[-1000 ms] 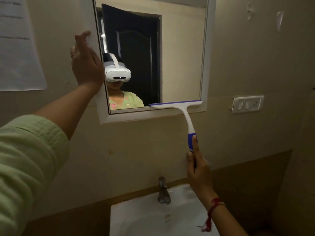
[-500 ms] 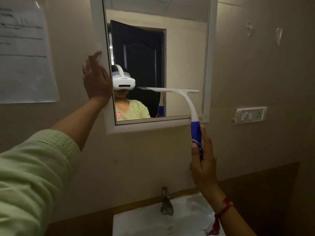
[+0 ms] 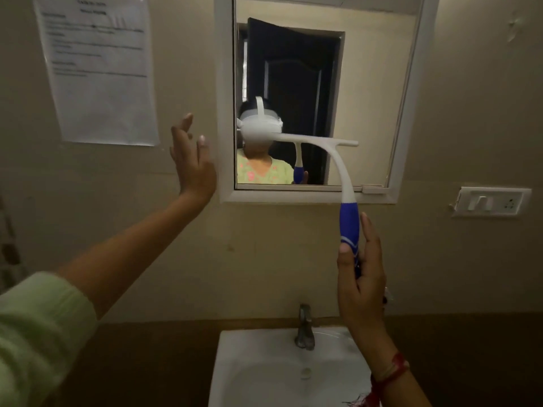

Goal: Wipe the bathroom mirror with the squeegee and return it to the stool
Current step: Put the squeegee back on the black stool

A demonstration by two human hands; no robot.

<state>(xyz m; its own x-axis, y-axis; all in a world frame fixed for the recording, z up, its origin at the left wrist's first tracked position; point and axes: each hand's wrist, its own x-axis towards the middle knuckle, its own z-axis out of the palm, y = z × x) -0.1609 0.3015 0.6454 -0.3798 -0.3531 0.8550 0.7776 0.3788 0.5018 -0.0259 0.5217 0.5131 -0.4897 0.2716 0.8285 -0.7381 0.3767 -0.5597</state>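
White printed paper sheet [image 3: 100,71] taped to beige wall, far left. Left hand [image 3: 192,163] raised, fingers spread and empty, just beside the white-framed rectangular wall mirror [image 3: 410,92]. White-and-blue plastic squeegee [image 3: 338,160]: blade level across lower glass, contact unclear. Right hand [image 3: 360,277] grips its blue handle below the frame. White ceramic sink [image 3: 235,362] beneath; white switch plate [image 3: 490,201] right.

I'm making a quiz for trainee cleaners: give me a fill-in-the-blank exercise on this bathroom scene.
1. The right hand holds the squeegee by its ____ handle.
2. The squeegee's blade lies across the ____.
3. The left hand is raised with fingers ____, holding nothing.
4. Below the mirror, a tap stands at the back of the white ____.

Missing words: blue; mirror; open; sink
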